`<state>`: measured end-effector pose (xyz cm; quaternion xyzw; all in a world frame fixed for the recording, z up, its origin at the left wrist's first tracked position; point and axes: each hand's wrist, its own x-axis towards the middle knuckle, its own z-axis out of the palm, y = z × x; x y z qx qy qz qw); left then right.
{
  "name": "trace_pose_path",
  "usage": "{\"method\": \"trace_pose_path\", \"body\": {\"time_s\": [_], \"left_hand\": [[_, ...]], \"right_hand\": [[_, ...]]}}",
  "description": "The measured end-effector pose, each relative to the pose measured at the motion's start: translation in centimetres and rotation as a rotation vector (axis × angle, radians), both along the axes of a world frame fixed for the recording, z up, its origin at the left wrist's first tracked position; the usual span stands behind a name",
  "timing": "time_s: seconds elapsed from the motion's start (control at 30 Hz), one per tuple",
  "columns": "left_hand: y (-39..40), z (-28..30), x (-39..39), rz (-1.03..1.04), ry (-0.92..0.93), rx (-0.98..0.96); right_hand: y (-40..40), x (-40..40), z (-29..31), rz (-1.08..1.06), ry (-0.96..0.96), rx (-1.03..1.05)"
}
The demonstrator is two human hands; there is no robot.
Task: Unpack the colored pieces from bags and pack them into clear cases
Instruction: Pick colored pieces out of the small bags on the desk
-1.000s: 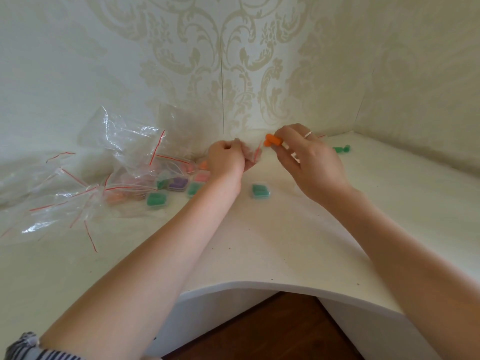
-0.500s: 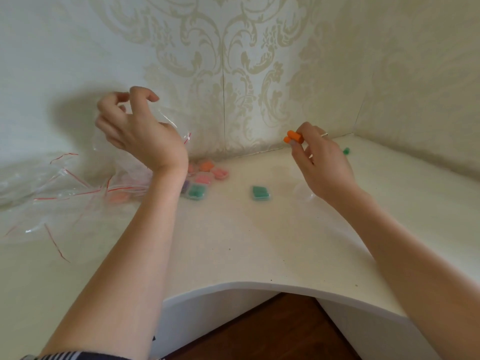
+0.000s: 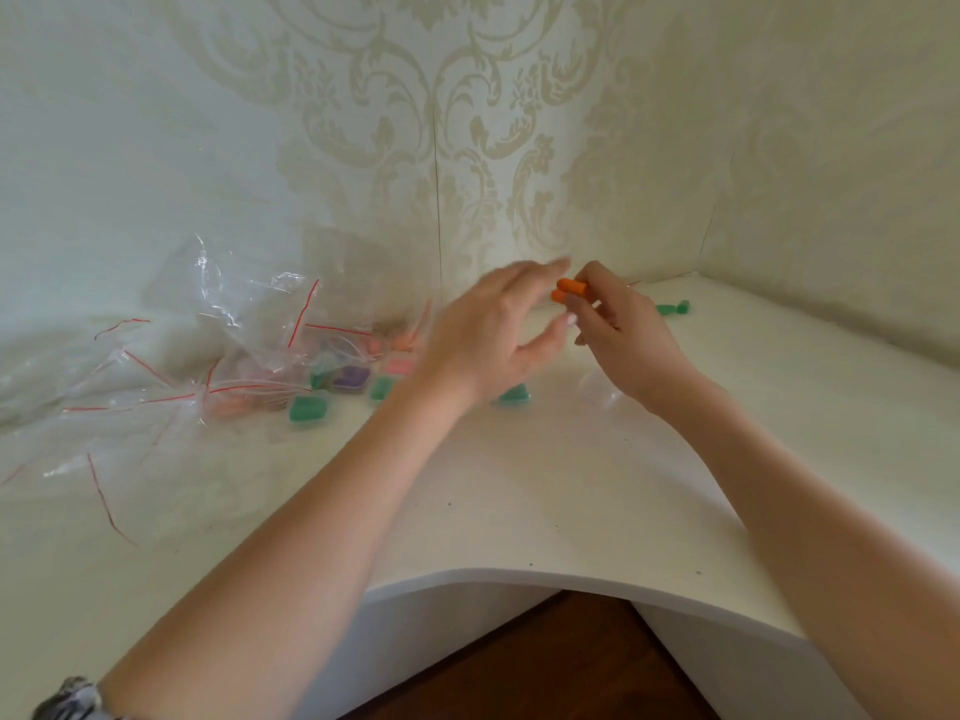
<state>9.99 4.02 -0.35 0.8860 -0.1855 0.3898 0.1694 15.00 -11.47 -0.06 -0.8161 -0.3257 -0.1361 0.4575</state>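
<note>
Orange pieces (image 3: 570,289), two side by side, sit pinched in the fingers (image 3: 584,298) of the right hand (image 3: 626,337) above the white bench (image 3: 545,501). The left hand (image 3: 493,337) hovers just beside them, blurred, fingers loosely spread and holding nothing. Filled clear cases (image 3: 353,379) lie beside crumpled bags (image 3: 171,387) at left; one green case (image 3: 515,394) sits under the left hand.
</note>
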Motion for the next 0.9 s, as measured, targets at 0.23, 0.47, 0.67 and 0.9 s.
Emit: {"method": "trace_pose_path", "body": {"time_s": [0.23, 0.47, 0.67, 0.9], "left_hand": [[-0.6, -0.5, 0.9, -0.072, -0.015, -0.247], [-0.9, -0.6, 0.8, -0.027, -0.035, -0.289], [-1.9, -0.6, 0.6, -0.018, 0.086, -0.490], [-2.7, -2.3, 0.6, -0.037, 0.598, 0.026]], "right_hand": [[0.7, -0.2, 0.4, 0.107, 0.147, 0.048], [0.6, -0.3, 0.8, 0.118, 0.244, 0.093], [0.0, 0.4, 1.1, 0.151, 0.381, 0.307], [-2.2, 2.0, 1.8, -0.093, 0.432, 0.510]]}}
